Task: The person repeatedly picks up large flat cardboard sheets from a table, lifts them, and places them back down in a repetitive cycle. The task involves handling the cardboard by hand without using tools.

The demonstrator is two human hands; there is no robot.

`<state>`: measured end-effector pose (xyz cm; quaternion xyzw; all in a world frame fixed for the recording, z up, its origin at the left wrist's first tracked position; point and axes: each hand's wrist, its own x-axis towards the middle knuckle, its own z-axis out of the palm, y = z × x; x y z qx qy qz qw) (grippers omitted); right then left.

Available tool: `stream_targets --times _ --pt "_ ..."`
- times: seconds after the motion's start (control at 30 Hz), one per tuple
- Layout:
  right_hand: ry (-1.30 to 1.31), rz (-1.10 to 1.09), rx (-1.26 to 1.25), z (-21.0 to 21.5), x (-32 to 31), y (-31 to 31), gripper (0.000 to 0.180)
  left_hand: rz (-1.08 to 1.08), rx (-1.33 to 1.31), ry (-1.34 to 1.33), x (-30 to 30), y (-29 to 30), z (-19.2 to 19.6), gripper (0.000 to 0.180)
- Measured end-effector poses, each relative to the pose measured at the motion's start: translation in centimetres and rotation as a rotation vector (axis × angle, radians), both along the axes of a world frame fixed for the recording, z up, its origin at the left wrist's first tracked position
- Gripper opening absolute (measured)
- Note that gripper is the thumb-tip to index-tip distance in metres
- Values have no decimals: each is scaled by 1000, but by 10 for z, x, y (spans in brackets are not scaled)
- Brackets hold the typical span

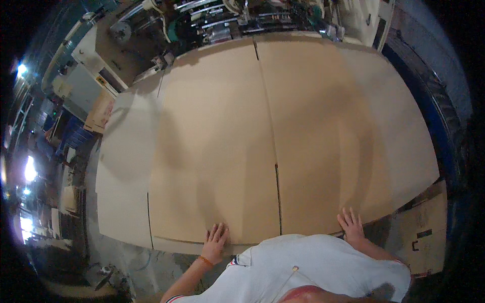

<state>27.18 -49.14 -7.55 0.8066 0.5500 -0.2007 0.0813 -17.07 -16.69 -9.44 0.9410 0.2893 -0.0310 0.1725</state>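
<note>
A large flat sheet of brown cardboard [217, 131] fills the middle of the view, with a crease down its centre and dark slots cut in from the near and far edges. My left hand [216, 242] rests on its near edge, left of the centre slot, fingers stretched out and slightly apart. Farther right, my right hand [352, 225] lies flat on the near edge with its fingers spread. Neither hand grips anything. Paler cardboard panels show on both sides, at the left [126, 151] and at the right [404, 136].
Beyond the far edge stands a machine with metal rollers [217, 25]. A beige machine housing [111, 55] rises at the far left, near a cardboard box [100, 112]. Another printed cardboard piece [424, 227] stands at the lower right. A blue rail [424, 86] runs along the right.
</note>
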Motion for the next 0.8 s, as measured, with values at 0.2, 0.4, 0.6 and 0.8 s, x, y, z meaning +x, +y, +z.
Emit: stream_targets --times 0.2,0.4,0.6,0.8 --pt "184 -86 93 14 12 39 60 136 219 124 0 109 -8 62" --pt "32 -504 445 -48 133 100 53 708 366 227 26 266 -11 64" --pt "-451 -983 624 -88 355 142 57 882 -319 -746 33 432 -19 14" --pt "536 -1260 1439 -90 530 171 58 1031 -464 -989 40 546 -29 47"
